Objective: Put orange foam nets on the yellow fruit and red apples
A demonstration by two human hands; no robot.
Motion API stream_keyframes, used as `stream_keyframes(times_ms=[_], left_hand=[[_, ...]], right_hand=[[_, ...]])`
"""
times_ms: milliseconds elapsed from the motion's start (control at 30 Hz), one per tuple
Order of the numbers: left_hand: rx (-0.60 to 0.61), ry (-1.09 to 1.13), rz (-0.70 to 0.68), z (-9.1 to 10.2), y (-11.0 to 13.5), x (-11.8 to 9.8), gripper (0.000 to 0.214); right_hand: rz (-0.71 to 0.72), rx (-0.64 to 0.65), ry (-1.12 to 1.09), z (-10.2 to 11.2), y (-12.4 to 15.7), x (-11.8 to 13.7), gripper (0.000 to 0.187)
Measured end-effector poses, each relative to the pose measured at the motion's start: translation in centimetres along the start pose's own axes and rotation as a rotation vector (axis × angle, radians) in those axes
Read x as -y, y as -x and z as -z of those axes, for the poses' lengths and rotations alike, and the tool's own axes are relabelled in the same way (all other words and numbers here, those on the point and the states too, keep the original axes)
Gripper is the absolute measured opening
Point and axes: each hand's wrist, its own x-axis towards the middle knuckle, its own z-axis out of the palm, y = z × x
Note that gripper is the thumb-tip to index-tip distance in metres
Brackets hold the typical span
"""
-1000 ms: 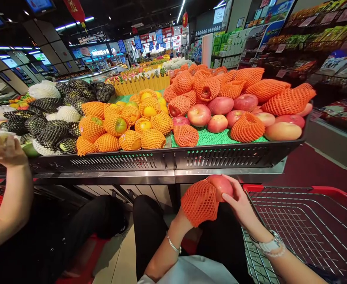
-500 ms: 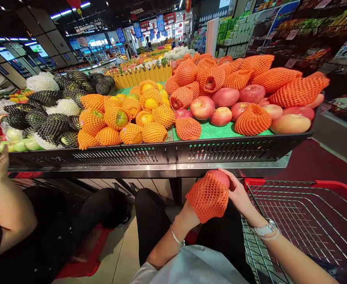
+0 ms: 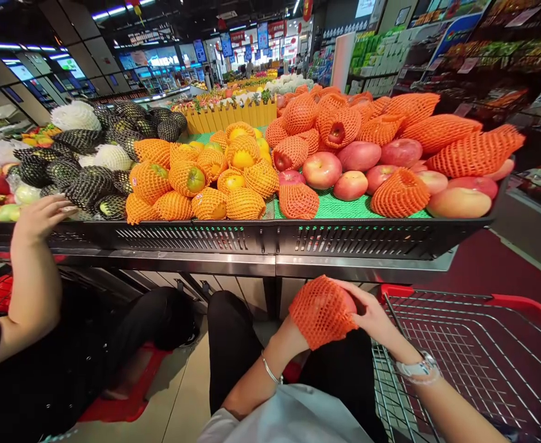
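Observation:
Above my lap, in the head view, a red apple (image 3: 349, 301) sits mostly covered by an orange foam net sleeve (image 3: 322, 312). My left hand (image 3: 297, 333) reaches inside the net from below and bears the apple; its fingers are hidden by the mesh. From the right, my right hand (image 3: 366, 309) closes on the apple and net edge, thumb below and fingers over the top. In front lies a black display tray (image 3: 344, 237) with red apples (image 3: 322, 170), several in matching orange nets (image 3: 400, 192).
Yellow-orange netted fruit (image 3: 210, 203) and dark netted fruit (image 3: 88, 187) lie left on the stand. A co-worker's hand (image 3: 44, 215) rests at the stand's left edge. A wire shopping cart (image 3: 455, 320) stands to my right. A red stool (image 3: 123, 394) is under the co-worker.
The net now covers more of the apple, which showed bare at the top before. The co-worker's hand has moved right along the fruit. The view has shifted slightly.

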Motion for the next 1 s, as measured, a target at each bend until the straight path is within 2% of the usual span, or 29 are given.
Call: stream_keyframes(times_ms=[67,133,233,300,367,467,567,633,733,800,833,900,933,967,1000], left_hand=[[0.077,0.082,0.127,0.3,0.2,-0.1,0.036],[0.082,0.135,0.173,0.7,0.3,0.0,0.046],[-0.054,0.107,0.05,1.1,0.5,0.2,0.059],[-0.127,0.042,-0.038,0.9,0.5,0.4,0.054],[-0.123,-0.026,-0.071,0.5,0.4,0.4,0.047],[-0.059,-0.157,-0.097,-0.6,-0.2,-0.4,0.042],[0.021,-0.256,-0.106,-1.5,-0.3,-2.3,0.037],[0.073,-0.307,-0.098,-1.7,0.6,-4.1,0.029],[0.265,-0.416,-0.099,-1.3,3.0,-6.6,0.026],[0.391,-0.384,-0.131,-0.8,4.2,-7.2,0.031],[0.365,-0.299,-0.165,-0.5,4.5,-7.1,0.032],[0.116,-0.026,-0.217,0.0,4.2,-5.9,0.032],[-0.027,0.117,-0.205,0.1,3.8,-5.1,0.033],[-0.115,0.24,-0.15,0.2,3.4,-4.2,0.037],[-0.143,0.341,-0.067,0.1,3.0,-3.3,0.045]], right_hand=[[0.038,-0.037,0.077,-0.5,0.0,0.2,0.053],[0.066,-0.086,0.103,-1.2,0.1,0.7,0.05],[0.054,-0.078,0.075,-2.5,0.2,1.7,0.058],[0.019,-0.101,0.015,-3.3,0.2,2.1,0.071],[-0.007,-0.159,-0.089,-4.1,0.0,2.1,0.082],[-0.064,-0.245,-0.228,-4.9,-0.3,1.4,0.082],[-0.154,-0.361,-0.334,-4.9,-0.6,0.5,0.062],[-0.198,-0.431,-0.418,-4.4,-0.8,0.1,0.049],[-0.225,-0.507,-0.454,-3.2,-0.9,-0.1,0.044],[-0.221,-0.574,-0.449,-2.3,-0.9,-0.3,0.045],[-0.208,-0.623,-0.444,-1.9,-0.9,-0.3,0.045],[-0.154,-0.73,-0.393,-1.5,-0.7,-0.5,0.045],[-0.113,-0.763,-0.342,-1.5,-0.6,-0.5,0.047],[-0.065,-0.773,-0.285,-1.6,-0.5,-0.6,0.05],[-0.013,-0.764,-0.23,-1.8,-0.3,-0.5,0.056]])
